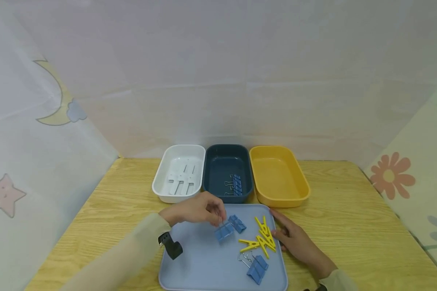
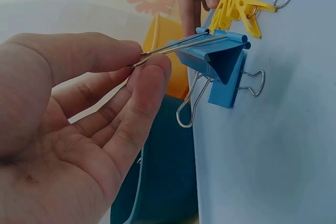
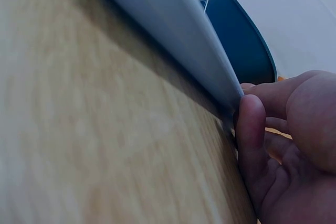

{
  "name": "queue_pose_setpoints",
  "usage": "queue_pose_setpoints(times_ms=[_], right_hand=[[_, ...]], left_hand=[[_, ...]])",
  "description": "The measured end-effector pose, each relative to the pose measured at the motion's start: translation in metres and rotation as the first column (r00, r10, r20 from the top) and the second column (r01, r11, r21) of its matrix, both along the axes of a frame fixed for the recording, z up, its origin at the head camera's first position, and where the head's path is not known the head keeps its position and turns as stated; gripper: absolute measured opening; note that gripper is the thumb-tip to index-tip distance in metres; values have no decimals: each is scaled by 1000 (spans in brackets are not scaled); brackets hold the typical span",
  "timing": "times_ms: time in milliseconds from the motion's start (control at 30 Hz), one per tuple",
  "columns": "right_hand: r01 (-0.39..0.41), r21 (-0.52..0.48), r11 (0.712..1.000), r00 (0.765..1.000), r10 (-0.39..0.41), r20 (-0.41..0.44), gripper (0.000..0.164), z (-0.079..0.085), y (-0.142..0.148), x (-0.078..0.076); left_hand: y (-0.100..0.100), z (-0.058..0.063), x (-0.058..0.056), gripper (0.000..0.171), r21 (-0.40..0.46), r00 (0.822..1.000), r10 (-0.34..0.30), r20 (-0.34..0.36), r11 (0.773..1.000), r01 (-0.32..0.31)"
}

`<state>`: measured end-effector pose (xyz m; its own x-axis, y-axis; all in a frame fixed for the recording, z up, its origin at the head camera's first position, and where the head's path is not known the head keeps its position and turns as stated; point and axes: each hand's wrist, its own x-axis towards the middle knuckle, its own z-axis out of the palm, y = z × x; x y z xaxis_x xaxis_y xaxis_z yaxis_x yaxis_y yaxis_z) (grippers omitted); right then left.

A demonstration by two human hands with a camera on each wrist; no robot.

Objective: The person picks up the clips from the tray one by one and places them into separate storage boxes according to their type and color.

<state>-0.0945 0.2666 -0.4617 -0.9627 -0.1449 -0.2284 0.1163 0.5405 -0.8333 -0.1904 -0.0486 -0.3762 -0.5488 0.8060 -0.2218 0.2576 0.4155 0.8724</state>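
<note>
My left hand [image 1: 198, 208] pinches a blue binder clip [image 2: 220, 59] by one wire handle between thumb and fingertips, holding it above the light-blue tray [image 1: 200, 262]. Its other handle hangs loose in the left wrist view. Just beyond it, a second blue binder clip [image 1: 237, 223] lies on the tray. Several yellow clothespins [image 1: 264, 238] sit in a cluster by the tray's right side, and another blue binder clip [image 1: 257, 269] lies nearer the front. At the right rim, my right hand [image 1: 296, 242] grips the tray's edge [image 3: 210, 51] with thumb and fingers.
Three bins stand side by side behind the tray: a white bin [image 1: 160, 184] with several white pieces with metal parts, a dark blue bin [image 1: 215, 167] with several blue binder clips, and a yellow bin [image 1: 280, 173]. A wooden table [image 1: 349, 210] carries everything; fabric walls surround it.
</note>
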Motion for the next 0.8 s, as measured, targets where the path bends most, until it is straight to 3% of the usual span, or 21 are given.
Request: queue_pose_setpoints(times_ms=[400, 567, 800], right_hand=[[-5, 18, 1000, 1000, 5, -18, 62, -2, 1, 0], [-8, 21, 1000, 1000, 8, -20, 62, -2, 1, 0], [6, 19, 1000, 1000, -6, 0, 62, 0, -1, 0]], left_hand=[[0, 14, -19, 10, 47, 996, 87, -12, 995, -87], [2, 17, -31, 10, 73, 992, 118, -54, 991, -114], [5, 20, -46, 13, 55, 964, 253, -80, 967, -249]])
